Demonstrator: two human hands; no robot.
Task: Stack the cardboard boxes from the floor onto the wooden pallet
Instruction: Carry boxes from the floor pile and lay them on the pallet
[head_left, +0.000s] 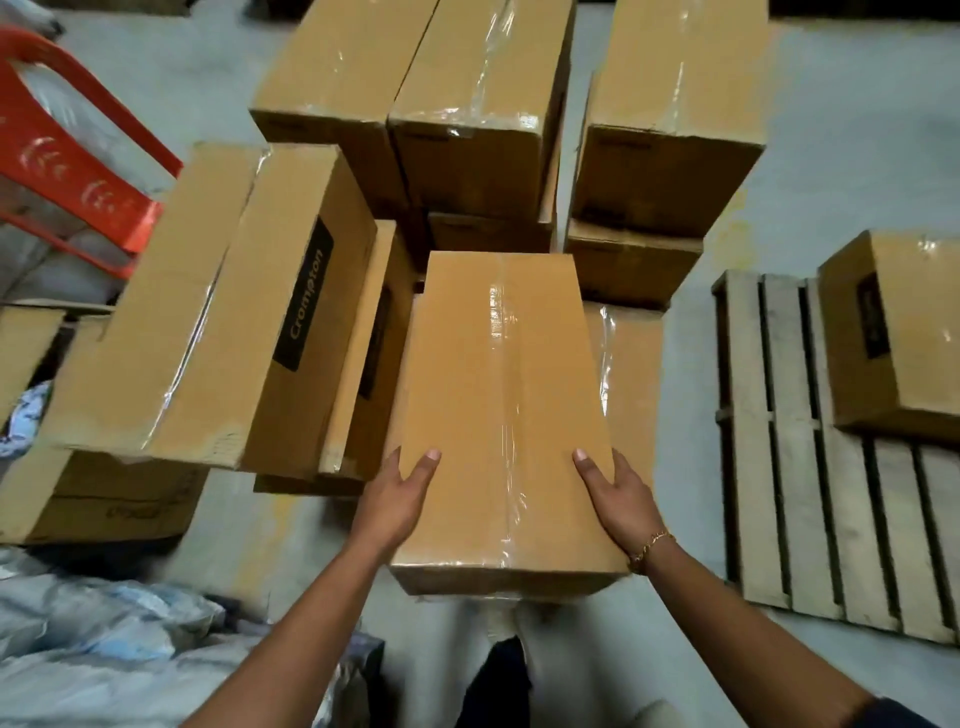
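Okay, the taped cardboard box (498, 415) sits centre frame with its long axis running straight away from the person, near end at bottom centre. The left hand (402, 493) and right hand (618, 499) clamp its near end from opposite sides. Both thumbs lie flat on the top face, palms against the side walls. The other fingers go down the sides out of sight, so I can't tell how far they curl under.

Key relation: the wooden pallet (779, 467) lies to the right of the frame, on the right hand's side, slats roughly parallel to the box's long axis. One box on the pallet (898, 338) fills its upper-right part; the near slats are bare.

Likely move is a swing right, little rotation needed. The Crompton box (234, 312) crowds the left side, so exit rightward.
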